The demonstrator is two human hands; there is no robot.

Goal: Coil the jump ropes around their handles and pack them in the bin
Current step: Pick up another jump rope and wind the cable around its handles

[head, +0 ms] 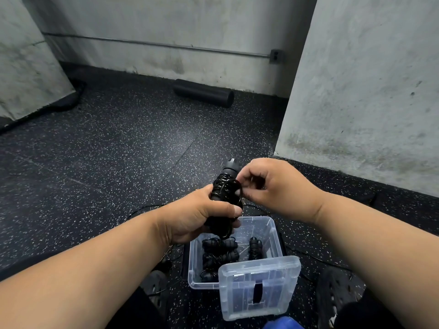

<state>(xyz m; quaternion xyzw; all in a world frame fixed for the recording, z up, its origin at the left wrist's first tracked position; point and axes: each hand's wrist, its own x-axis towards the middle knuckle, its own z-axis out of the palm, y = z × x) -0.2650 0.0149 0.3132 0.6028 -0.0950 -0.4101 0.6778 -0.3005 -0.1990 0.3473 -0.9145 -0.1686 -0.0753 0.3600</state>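
A: Left hand [202,217] wrapped tight round the jump rope bundle [224,195], held up above the clear bin [273,233].

B: Right hand [273,184]?

A: Fingers curled, pinching the cord at the bundle's side. Coiled ropes [219,255] lie inside the bin, lid [259,290] propped on its near corner.

Single head view, looked forward and down from above, hands [237,203] near and central, floor [118,150] beyond, walls [166,32] far.
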